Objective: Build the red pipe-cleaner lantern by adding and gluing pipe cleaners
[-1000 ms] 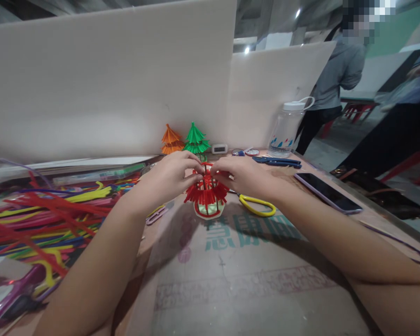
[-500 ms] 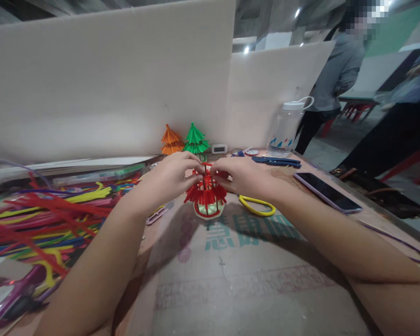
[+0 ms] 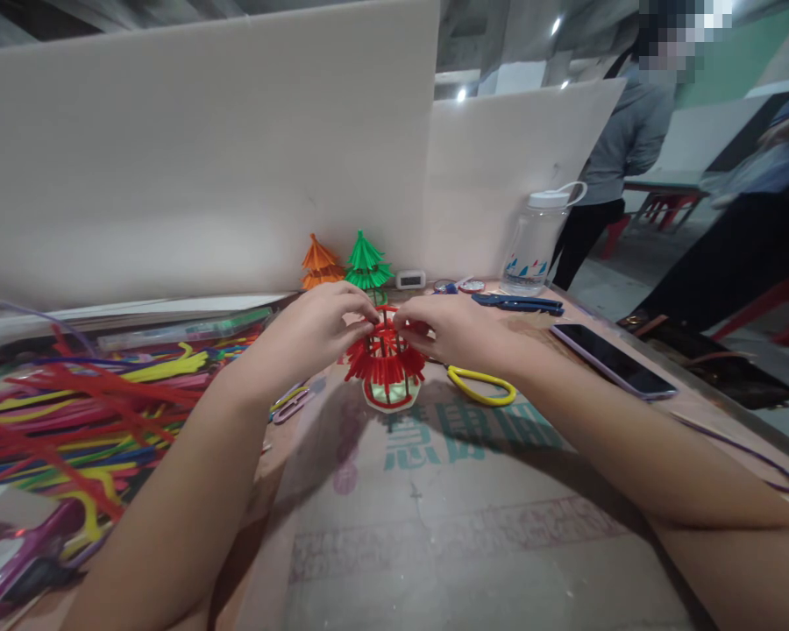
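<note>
A red tiered craft of fuzzy strips, with dark uprights and a pale base, stands at the far middle of the printed board. My left hand is at its upper left side, thumb and fingertips pinched at the top ring. From the right, my right hand reaches the same ring, its fingers bent and closed on the rim. Behind the hands stand an orange cone tree and a green one. A yellow loop lies right of the craft.
Many coloured fuzzy strips cover the left side, with a purple tool in front. On the right are a phone, dark-handled pliers and a clear bottle. White panels rise behind; people stand beyond at right.
My left hand has shifted slightly left and away from the top ring's middle, so more of the ring shows. The right hand has hardly moved.
</note>
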Demonstrator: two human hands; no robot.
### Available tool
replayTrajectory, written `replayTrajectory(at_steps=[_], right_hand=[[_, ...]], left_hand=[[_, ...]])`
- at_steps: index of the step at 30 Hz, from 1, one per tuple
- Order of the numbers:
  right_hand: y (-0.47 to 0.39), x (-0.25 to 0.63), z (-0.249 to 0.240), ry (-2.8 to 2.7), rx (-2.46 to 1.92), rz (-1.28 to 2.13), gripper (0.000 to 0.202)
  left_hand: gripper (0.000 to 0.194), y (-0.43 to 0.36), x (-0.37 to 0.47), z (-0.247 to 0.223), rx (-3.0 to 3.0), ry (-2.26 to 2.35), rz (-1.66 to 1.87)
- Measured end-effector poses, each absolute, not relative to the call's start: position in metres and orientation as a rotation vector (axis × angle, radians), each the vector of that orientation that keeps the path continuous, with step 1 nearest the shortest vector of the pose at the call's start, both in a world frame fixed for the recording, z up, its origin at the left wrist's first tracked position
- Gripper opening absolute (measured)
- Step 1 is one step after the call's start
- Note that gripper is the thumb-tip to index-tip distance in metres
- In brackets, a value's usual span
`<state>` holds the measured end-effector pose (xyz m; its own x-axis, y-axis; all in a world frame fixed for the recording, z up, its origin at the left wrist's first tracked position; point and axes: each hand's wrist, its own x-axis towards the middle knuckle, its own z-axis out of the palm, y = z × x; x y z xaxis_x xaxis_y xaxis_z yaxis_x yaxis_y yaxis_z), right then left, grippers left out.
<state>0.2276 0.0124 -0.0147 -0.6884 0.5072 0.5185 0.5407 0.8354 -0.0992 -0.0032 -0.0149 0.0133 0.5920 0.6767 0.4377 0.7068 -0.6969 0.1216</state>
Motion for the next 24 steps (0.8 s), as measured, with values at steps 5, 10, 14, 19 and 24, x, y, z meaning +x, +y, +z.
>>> replayTrajectory(at_steps=[5,10,14,19,24], right_hand=[[0.0138,0.2301,-0.0136,-2.479,-0.669,-0.211,0.011],[0.0157,0.231,-0.014,-2.487,-0.642,-0.258,0.012],[0.0153,0.2309,-0.0144,-2.476,-0.613,-0.285,0.015],[0.0153,0.2308,-0.0147,-2.478,-0.606,-0.3,0.018],[0.0156,0.2302,-0.0149,-2.493,-0.647,-0.255,0.016]], left_hand=[[0.019,-0.0149,-0.0022,0.0109,-2.765,-1.193,-0.706],[0.02,-0.0138,-0.0014,0.0086,-2.763,-1.21,-0.684],[0.019,-0.0146,-0.0016,0.0095,-2.767,-1.204,-0.687],[0.02,-0.0148,-0.0016,0.0093,-2.762,-1.223,-0.66],[0.02,-0.0155,-0.0019,0.0095,-2.76,-1.225,-0.662]])
